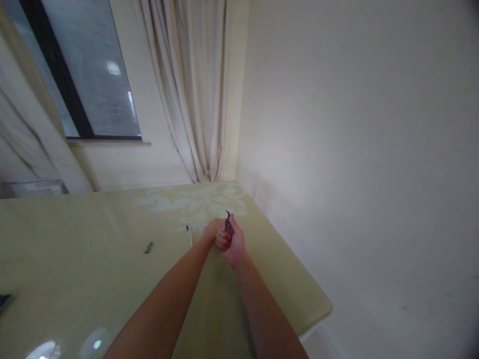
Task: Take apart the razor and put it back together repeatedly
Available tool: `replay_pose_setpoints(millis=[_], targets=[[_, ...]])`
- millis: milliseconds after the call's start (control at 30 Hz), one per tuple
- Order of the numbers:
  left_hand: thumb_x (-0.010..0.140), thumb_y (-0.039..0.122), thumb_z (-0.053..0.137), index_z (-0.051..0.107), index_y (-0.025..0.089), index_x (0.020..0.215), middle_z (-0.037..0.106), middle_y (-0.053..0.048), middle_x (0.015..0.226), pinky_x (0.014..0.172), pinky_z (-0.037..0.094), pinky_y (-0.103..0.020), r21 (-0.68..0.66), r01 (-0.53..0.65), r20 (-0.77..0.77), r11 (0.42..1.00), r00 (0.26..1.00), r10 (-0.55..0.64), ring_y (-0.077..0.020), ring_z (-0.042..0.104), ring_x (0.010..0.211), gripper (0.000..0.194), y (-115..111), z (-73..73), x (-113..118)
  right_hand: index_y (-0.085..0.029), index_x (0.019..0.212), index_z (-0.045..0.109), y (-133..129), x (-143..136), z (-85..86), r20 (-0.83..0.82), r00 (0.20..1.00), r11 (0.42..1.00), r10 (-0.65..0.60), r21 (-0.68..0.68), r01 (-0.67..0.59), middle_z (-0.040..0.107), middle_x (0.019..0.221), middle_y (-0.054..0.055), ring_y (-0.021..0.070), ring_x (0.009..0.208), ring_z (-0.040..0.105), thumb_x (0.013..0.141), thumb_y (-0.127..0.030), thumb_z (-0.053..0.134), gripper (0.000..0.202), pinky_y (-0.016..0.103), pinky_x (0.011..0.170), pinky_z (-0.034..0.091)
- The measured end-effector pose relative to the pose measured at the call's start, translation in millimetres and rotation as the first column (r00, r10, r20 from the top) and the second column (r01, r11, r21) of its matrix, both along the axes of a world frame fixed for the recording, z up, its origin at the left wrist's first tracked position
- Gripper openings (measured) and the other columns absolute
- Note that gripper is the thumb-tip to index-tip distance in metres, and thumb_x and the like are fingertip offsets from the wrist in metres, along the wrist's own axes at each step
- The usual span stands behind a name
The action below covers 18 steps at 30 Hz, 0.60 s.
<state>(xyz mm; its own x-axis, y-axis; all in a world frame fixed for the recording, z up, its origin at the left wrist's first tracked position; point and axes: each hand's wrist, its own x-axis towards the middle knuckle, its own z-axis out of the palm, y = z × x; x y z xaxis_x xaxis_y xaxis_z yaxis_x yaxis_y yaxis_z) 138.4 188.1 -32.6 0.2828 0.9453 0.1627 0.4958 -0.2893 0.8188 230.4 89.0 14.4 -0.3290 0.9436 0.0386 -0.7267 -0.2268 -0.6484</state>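
My right hand (231, 243) is closed round a small dark metallic tool (227, 225), whose thin bent tip points up and away from me. Just left of it and partly behind it is my left hand (213, 228), touching or nearly touching the right one; its fingers are hidden. Left of my left forearm a thin white stick with a dark end (189, 235) lies on the pale green table (112, 284). Farther left lies a small dark-rimmed greenish object (148, 247).
A dark object (4, 302) sits at the table's left side. The table's right edge runs beside a bare wall (355, 149). Beyond the far edge hang curtains (198, 89) next to a window (93, 65).
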Motion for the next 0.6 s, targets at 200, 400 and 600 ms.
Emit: replay_pose_setpoints(millis=[200,400,600], targets=[[0.097,0.037,0.065,0.063,0.019,0.129,0.064,-0.01,0.131,0.092,0.058,-0.045,-0.052,-0.049,-0.188,0.997,0.981,0.039,-0.0258,0.066,0.111,0.036,-17.2,11.2,-6.5,-0.021,0.066,0.043,3.7,8.7,-4.3,0.055,0.998,0.998,-0.039,-0.053,0.042,0.02,0.046,-0.013,0.0056,0.039,0.005,0.094,-0.07,0.054,0.057,0.023,0.036,0.004],[0.085,0.041,0.068,0.075,0.018,0.12,0.074,-0.013,0.107,0.092,0.051,-0.043,0.107,-0.209,-0.239,0.972,0.944,0.229,-0.0285,0.067,0.094,0.043,-70.0,25.0,-125.3,-0.021,0.066,0.043,3.4,6.3,-3.8,0.007,0.996,0.993,-0.085,-0.083,0.086,0.021,0.045,-0.012,0.0058,0.037,0.008,0.096,-0.067,0.052,0.056,0.023,0.037,0.006],[0.079,0.063,0.062,0.07,0.024,0.134,0.065,-0.017,0.138,0.101,0.044,-0.057,0.221,-0.45,-0.458,0.865,0.735,0.5,-0.0437,0.057,0.124,0.069,-122.3,0.8,-253.7,-0.021,0.067,0.045,-4.4,-24.1,-8.4,0.058,0.997,0.996,0.041,-0.083,-0.036,0.022,0.045,-0.013,0.0055,0.038,0.009,0.091,-0.07,0.059,0.056,0.024,0.038,0.006]])
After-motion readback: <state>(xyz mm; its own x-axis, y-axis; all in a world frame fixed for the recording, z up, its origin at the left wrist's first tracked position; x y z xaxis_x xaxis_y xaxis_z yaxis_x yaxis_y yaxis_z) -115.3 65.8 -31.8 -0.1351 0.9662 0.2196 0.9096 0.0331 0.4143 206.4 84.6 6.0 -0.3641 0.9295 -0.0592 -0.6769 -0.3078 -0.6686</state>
